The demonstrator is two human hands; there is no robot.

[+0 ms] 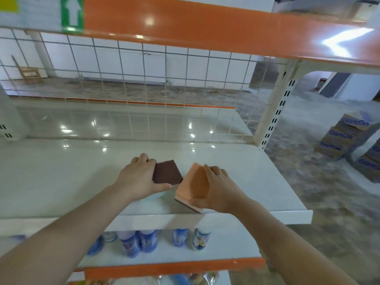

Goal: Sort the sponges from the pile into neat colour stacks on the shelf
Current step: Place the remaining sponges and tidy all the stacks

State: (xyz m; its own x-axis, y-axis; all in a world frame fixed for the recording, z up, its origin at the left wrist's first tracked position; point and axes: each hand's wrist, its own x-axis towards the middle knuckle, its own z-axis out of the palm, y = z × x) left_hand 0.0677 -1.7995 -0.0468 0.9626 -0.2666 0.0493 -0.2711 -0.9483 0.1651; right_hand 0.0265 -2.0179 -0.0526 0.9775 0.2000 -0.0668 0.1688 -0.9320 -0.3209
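White shelf, near its front edge: my left hand pinches a brown-faced sponge, my right hand holds an orange sponge tilted — light, squashy foam, I judge, best taken by the long edges.

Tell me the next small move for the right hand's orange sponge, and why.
Probably lower the orange sponge flat onto the white shelf, apart from the sponge with its brown side up. The right hand holds it tilted on edge near the shelf's front lip, while the left hand grips the brown-topped one, so no neat stack stands there yet.
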